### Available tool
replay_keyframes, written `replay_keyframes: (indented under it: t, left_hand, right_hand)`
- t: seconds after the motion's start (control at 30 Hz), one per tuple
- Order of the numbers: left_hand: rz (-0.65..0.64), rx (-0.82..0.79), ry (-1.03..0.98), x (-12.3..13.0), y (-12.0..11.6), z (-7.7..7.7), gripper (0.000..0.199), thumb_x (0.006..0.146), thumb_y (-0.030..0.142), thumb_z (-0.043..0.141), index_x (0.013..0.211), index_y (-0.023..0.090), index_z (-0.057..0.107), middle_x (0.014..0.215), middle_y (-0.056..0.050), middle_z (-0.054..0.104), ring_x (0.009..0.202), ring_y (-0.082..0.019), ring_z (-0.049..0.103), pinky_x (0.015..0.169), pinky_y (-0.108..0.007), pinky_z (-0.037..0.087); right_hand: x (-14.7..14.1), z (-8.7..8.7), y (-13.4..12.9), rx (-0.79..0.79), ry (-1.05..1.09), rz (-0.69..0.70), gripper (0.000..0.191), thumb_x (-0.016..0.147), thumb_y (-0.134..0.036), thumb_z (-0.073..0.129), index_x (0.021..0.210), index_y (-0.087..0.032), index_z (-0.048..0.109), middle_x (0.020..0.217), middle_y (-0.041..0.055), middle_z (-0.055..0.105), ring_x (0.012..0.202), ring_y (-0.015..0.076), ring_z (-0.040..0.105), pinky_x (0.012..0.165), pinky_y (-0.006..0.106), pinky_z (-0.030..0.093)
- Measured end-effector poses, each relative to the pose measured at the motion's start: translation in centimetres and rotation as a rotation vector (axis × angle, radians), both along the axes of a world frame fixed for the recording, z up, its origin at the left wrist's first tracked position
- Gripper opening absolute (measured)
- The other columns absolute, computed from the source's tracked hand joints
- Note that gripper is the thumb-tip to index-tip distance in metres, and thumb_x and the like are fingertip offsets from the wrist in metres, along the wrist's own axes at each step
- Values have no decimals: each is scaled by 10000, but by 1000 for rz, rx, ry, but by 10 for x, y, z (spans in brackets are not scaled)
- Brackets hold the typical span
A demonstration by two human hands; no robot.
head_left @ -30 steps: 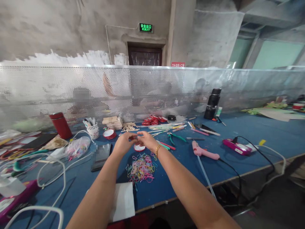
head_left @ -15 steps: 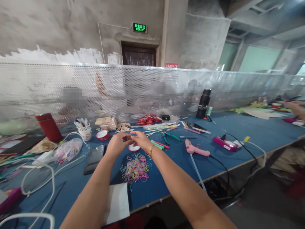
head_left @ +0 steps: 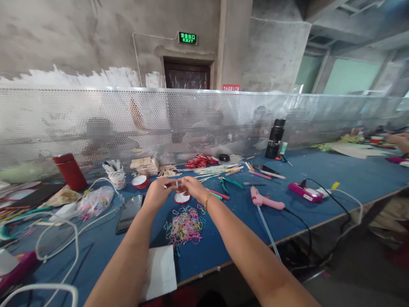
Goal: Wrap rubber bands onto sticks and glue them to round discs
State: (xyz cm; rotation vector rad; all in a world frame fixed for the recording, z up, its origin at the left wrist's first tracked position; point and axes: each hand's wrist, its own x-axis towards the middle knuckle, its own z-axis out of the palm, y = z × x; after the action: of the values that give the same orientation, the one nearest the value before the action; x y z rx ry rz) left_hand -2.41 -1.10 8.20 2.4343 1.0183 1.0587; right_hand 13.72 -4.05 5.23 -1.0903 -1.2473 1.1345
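My left hand (head_left: pixel 161 190) and my right hand (head_left: pixel 194 187) meet above the blue table, fingertips pinched close together. A small pale piece shows between the fingers; its kind is too small to make out. Just beneath my right hand lies a small red-rimmed dish with a white inside (head_left: pixel 182 198), partly covered by the fingers. Nearer to me spreads a loose pile of colourful little plastic clips or loops (head_left: pixel 184 228). A white sheet of paper (head_left: pixel 162 273) lies beside my left forearm.
A pink glue gun (head_left: pixel 266 200) with a cord and green-handled pliers (head_left: pixel 230 184) lie to the right. A phone (head_left: pixel 129 213), a red bottle (head_left: pixel 70 172) and a pen cup (head_left: pixel 116 178) stand left. A black thermos (head_left: pixel 275 138) stands before the perforated metal screen (head_left: pixel 153 128).
The view has shifted slightly. My fingers have parted a little, so the small pale piece between them now shows; my hands otherwise stay over the same spot.
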Motion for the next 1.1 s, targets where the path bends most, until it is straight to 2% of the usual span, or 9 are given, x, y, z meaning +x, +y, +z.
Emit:
replay_keyframes:
  t: [0.17,0.27,0.33,0.47,0.57,0.7,0.8,0.93,1.1]
  left_hand:
    - [14,-31,-58,2,9,-6,300,738,359,601,961,197,719,898,-50,704,759,-166,616,682,-253,459]
    - [62,-32,-91,2,14,-8,337,706,396,632,955,185,713,863,-44,705,742,-167,617,672,-249,458]
    - [68,-23,-84,1,16,-8,357,698,418,635,960,189,711,872,-41,703,756,-170,617,680,-248,456]
    - [77,-8,-87,0,16,-6,387,698,430,631,981,178,704,878,-43,698,782,-173,611,697,-247,456]
    - [41,-50,-140,2,15,-5,396,692,424,639,984,163,701,911,-52,699,785,-170,612,715,-252,462]
    - [3,-94,-188,7,14,-6,368,670,428,658,916,159,709,943,-61,701,780,-171,611,730,-266,471]
    - [-37,-118,-200,8,11,-7,356,667,425,665,905,163,709,957,-62,701,798,-173,610,741,-273,472]
    - [-51,-151,-198,8,5,-6,358,666,408,675,927,164,703,917,-57,704,788,-167,609,724,-265,464]
    - [-112,-255,-225,7,-5,-1,392,665,412,677,957,151,697,882,-55,701,773,-155,603,695,-250,452]
  right_hand:
    - [1,4,5,13,-18,-92,184,919,-277,411,972,-198,568,785,5,669,642,88,625,511,163,435]
    - [12,24,9,50,-129,-250,173,904,-292,447,959,-185,571,832,22,684,652,91,621,495,157,426]
    - [27,46,5,111,-185,-272,174,904,-288,452,976,-181,569,877,33,690,653,83,618,503,152,429]
    - [76,93,-27,177,-356,-269,205,915,-302,448,998,-163,573,914,55,690,648,65,609,548,147,438]
    - [124,105,-73,174,-705,-383,225,906,-290,452,997,-156,608,896,59,691,701,98,617,645,194,457]
    - [181,75,-138,-5,-1319,-638,239,842,-273,523,1025,-178,642,975,84,671,920,191,598,813,273,414]
    - [209,33,-171,-288,-1594,-578,311,778,-255,575,1076,-184,632,1069,135,629,1014,260,564,836,328,395]
    - [224,-13,-186,-448,-1654,-538,532,762,-177,534,1287,-245,480,1175,136,559,1063,268,538,833,342,383]
    - [224,-25,-176,-431,-1616,-497,601,732,-131,509,1314,-258,430,1173,129,536,1051,263,537,809,325,380]
